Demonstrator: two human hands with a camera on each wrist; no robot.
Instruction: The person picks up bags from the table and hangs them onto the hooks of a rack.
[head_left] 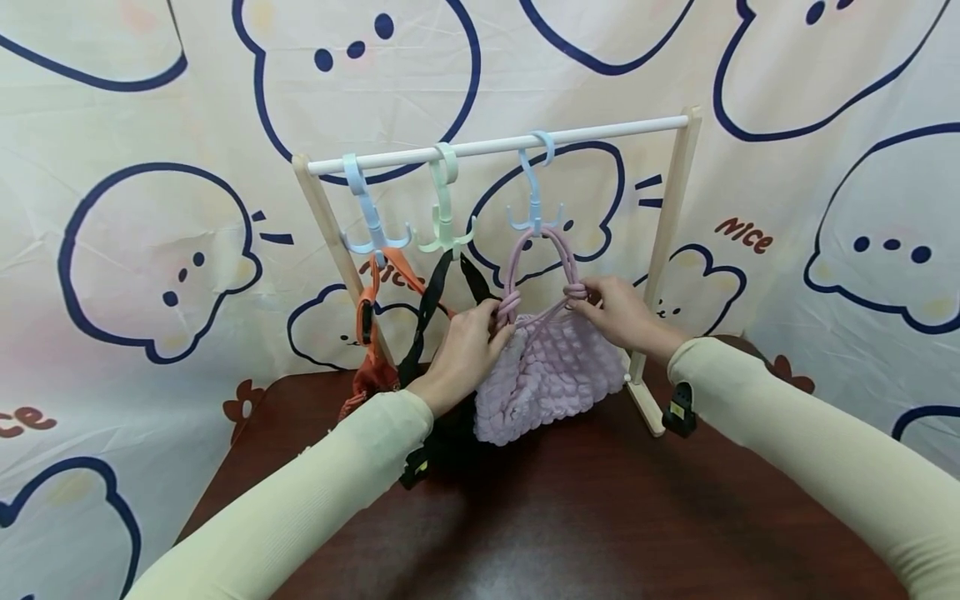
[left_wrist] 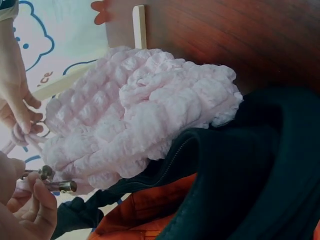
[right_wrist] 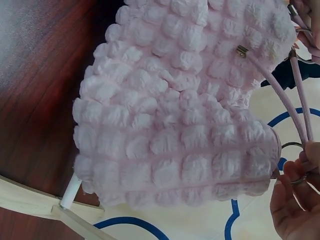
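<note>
A pale pink puffy bag (head_left: 551, 375) hangs by its knotted cord handles (head_left: 542, 237) from a blue swivel hook (head_left: 535, 200). My left hand (head_left: 468, 350) pinches the cord at the left knot, close to metal cord ends (left_wrist: 62, 186) seen in the left wrist view. With fingers and thumb, my right hand (head_left: 622, 312) grips the knot on the other side. In the right wrist view the bag's quilted side (right_wrist: 170, 135) fills the middle, and a cord with a metal tip (right_wrist: 242, 51) lies against it.
A white rail (head_left: 615, 131) on wooden posts carries the hooks. Left of the pink bag, an orange bag (head_left: 372, 371) hangs from another blue hook (head_left: 367, 212), and a black bag (left_wrist: 250, 160) from a green hook (head_left: 444, 208). Below is a dark wooden table (head_left: 570, 517).
</note>
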